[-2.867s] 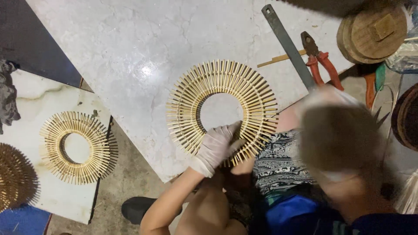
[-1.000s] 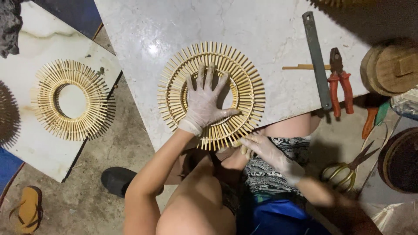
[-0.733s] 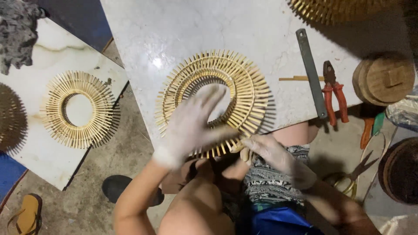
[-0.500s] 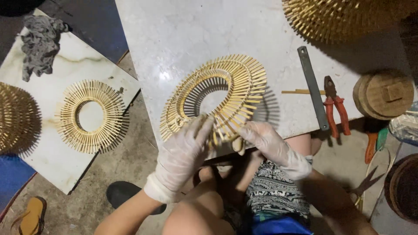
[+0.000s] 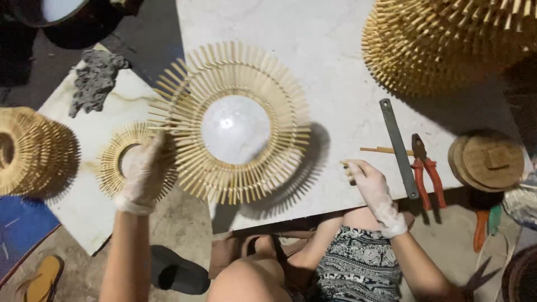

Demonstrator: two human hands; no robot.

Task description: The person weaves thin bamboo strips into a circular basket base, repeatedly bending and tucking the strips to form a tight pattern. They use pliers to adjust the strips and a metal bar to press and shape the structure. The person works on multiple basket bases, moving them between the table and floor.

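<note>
My left hand [image 5: 142, 174], in a white glove, grips the left edge of a round bamboo-stick ring [image 5: 232, 122] and holds it lifted above the white marble slab [image 5: 335, 67]. Light shows through the ring's open middle. My right hand [image 5: 372, 187], also gloved, rests on the slab near its front edge, pinching a thin bamboo stick [image 5: 345, 164] at its fingertips. A second, smaller stick ring [image 5: 114, 162] lies flat on a lower marble piece [image 5: 84, 134] behind my left hand.
A metal ruler [image 5: 398, 146], red-handled pliers [image 5: 426, 170] and loose sticks [image 5: 379, 150] lie right of my right hand. Round wooden discs [image 5: 486, 162] sit at the slab's right edge. Stacks of finished rings stand at top right [image 5: 447, 39] and far left [image 5: 31, 151]. A grey rag [image 5: 95, 78] lies on the lower slab.
The ring lay flat under my left hand; both hands tilted it up, and now my left hand alone holds it raised to the left while my right hand has dropped to the slab.
</note>
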